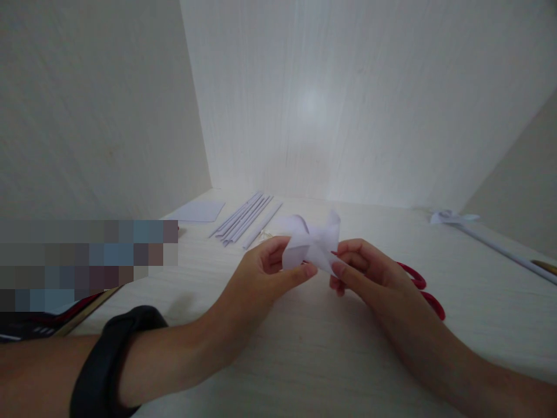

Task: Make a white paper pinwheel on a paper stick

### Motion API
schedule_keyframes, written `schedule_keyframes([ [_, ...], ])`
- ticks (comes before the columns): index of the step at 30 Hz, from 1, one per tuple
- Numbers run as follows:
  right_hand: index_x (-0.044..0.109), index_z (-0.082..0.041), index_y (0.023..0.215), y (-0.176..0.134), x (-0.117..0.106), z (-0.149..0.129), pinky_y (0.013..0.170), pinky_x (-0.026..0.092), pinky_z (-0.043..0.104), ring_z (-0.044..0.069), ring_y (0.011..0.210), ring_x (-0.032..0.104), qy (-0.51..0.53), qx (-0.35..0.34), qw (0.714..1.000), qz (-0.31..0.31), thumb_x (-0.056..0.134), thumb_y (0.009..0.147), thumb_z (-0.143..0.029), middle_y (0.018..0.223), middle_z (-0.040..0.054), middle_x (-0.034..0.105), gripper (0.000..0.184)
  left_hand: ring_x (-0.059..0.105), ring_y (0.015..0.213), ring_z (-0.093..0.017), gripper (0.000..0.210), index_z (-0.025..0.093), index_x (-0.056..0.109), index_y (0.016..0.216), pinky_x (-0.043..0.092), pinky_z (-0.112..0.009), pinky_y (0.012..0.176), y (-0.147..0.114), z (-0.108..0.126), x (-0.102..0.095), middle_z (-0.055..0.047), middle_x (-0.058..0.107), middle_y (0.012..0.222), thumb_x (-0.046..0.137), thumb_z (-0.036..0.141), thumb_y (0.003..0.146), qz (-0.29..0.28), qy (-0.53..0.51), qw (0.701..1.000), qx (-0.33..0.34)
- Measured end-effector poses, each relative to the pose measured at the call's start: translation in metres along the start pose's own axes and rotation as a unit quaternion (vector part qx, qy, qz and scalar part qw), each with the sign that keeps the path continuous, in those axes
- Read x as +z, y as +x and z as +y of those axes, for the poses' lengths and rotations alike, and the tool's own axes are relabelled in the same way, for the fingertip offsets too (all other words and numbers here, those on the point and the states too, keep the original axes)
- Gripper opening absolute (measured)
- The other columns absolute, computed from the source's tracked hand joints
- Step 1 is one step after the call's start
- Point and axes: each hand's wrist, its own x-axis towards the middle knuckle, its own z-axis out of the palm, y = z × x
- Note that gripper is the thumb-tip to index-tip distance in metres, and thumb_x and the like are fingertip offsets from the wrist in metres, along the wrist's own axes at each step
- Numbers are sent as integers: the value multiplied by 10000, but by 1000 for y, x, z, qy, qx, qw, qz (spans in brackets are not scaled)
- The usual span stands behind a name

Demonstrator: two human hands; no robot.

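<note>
Between my two hands is a white paper pinwheel [310, 239], its corners folded in toward the middle and its blades curling up. My left hand [278, 270] pinches its lower left side with the thumb in front and the fingers behind. At the lower right edge, my right hand [363, 270] grips it between thumb and fingers. Behind my right hand lies a pair of scissors with red handles [433, 305], partly hidden by the hand. Several rolled white paper sticks [246, 217] lie just beyond my left hand.
A flat sheet of white paper [200, 211] lies at the back left. At the far right a paper pinwheel on a white stick [491, 247] rests on the table [313, 354]. Pale walls stand behind and at both sides. The left edge is pixelated.
</note>
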Motion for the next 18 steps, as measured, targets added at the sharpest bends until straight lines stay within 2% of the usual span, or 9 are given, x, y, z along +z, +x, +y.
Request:
schedule_keyframes([
  [2, 547, -208, 889, 3, -2, 3, 659, 452, 221, 103, 697, 565, 11, -36, 999, 10, 603, 879, -306, 731, -31, 598, 113, 647, 917, -165, 272, 172, 643, 992, 458, -265, 813, 3, -1, -1, -49, 707, 1083, 713, 267, 747, 8, 2, 1000, 2],
  [6, 552, -208, 861, 7, -7, 10, 627, 448, 210, 100, 676, 564, 11, -67, 997, 27, 615, 864, -291, 701, -37, 593, 104, 630, 784, -120, 165, 162, 702, 855, 440, -212, 701, 7, -3, -1, -9, 728, 830, 704, 298, 762, 51, 67, 996, 4],
  [10, 551, -211, 855, 10, -7, 12, 619, 431, 191, 83, 672, 552, 5, -84, 996, 36, 613, 868, -294, 711, -49, 585, 104, 633, 736, -107, 173, 179, 725, 766, 441, -205, 667, 10, -5, -4, 1, 724, 768, 643, 325, 810, 50, 85, 995, 9],
  [15, 537, -209, 905, 12, -5, 11, 650, 410, 187, 75, 697, 536, 13, -60, 997, 43, 631, 854, -294, 730, -61, 576, 137, 645, 753, -116, 221, 181, 719, 758, 443, -215, 681, 20, -7, -15, -7, 727, 776, 592, 342, 842, 44, 121, 991, 29],
  [18, 541, -204, 913, 9, -5, 11, 694, 404, 220, 95, 751, 539, 17, -27, 999, 42, 607, 861, -340, 800, -43, 590, 161, 637, 754, -124, 250, 160, 703, 785, 441, -226, 688, 31, 1, -26, -26, 718, 795, 562, 355, 852, 22, 174, 984, 20],
])
